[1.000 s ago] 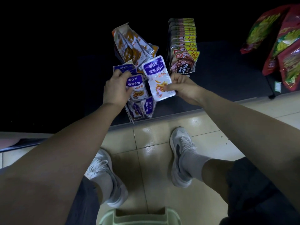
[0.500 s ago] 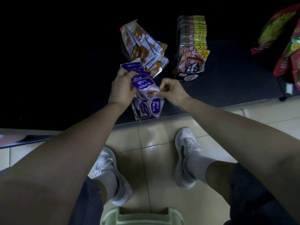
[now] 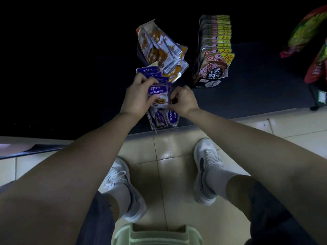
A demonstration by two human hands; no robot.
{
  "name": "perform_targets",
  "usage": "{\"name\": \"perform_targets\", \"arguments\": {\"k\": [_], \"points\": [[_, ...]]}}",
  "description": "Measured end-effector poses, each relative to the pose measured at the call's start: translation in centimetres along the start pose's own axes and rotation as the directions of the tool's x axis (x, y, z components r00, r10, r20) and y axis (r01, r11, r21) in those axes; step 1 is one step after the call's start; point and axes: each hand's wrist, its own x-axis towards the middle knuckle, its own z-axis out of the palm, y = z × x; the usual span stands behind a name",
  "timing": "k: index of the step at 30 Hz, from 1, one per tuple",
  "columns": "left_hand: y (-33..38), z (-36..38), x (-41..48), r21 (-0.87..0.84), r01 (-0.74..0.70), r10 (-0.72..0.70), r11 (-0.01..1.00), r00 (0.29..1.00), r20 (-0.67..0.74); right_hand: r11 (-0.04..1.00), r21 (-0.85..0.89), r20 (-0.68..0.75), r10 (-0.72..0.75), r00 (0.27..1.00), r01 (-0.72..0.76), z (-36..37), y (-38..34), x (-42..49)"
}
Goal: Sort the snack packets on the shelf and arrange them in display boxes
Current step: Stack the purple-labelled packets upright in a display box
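Observation:
A row of purple-and-white snack packets (image 3: 151, 73) stands on the dark shelf (image 3: 256, 96). My left hand (image 3: 137, 96) grips the front purple packet (image 3: 158, 95) by its left side. My right hand (image 3: 184, 101) has its fingers curled at that packet's right edge and seems to pinch it. More purple packets (image 3: 163, 118) lie below my hands near the shelf's front edge. Behind them, orange-and-white packets (image 3: 159, 50) lean in a loose pile.
A display box of dark packets with yellow corners (image 3: 215, 50) stands to the right. Red-and-green bags (image 3: 307, 32) hang at far right. Below the shelf edge lie floor tiles, my two shoes and a pale green basket (image 3: 157, 234).
My right hand has brought its purple packet from beside the row over to my left hand, which now holds it at the front of the stack. The view has shifted slightly left.

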Motion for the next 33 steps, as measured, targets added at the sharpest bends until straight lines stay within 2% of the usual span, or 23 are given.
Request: {"name": "perform_targets", "arguments": {"k": [2,4,9,14,17,19,22,27,33], "points": [[0.2,0.1,0.0,0.041,-0.020,0.021,0.999,1.000,-0.005,0.992,-0.076,0.073,0.108,0.991,-0.102,-0.5,0.2,-0.3],[0.4,0.2,0.0,0.075,-0.036,0.036,0.997,0.999,-0.002,0.984,-0.081,0.148,0.170,0.974,-0.159,-1.2,0.4,-0.4],[0.5,0.1,-0.1,0.132,-0.059,0.061,0.989,0.998,-0.010,0.994,-0.009,0.167,0.109,0.980,-0.109,-2.8,0.4,-0.3],[0.6,0.1,0.0,0.144,-0.037,0.039,0.989,0.999,-0.007,0.937,0.325,0.221,0.059,0.973,-0.130,-4.7,1.1,-0.9],[0.6,0.2,0.0,0.136,-0.022,0.024,0.990,1.000,-0.007,0.887,0.441,0.173,0.068,0.983,-0.139,-5.7,2.3,-1.1],[0.6,0.3,0.1,0.134,-0.008,0.009,0.991,1.000,-0.007,0.851,0.494,0.193,0.092,0.977,-0.178,-6.0,3.3,-1.0],[0.6,0.2,0.1,0.125,0.001,-0.001,0.992,1.000,-0.003,0.846,0.470,0.312,0.107,0.944,-0.252,-5.9,4.2,-1.3],[0.7,0.2,0.2,0.136,0.004,-0.003,0.991,1.000,-0.006,0.900,0.336,0.421,0.120,0.899,-0.277,-5.5,4.1,-1.3],[0.8,0.2,0.2,0.134,0.015,-0.015,0.991,1.000,-0.001,0.923,0.302,0.400,0.103,0.911,-0.237,-5.5,3.8,-1.4]]}}
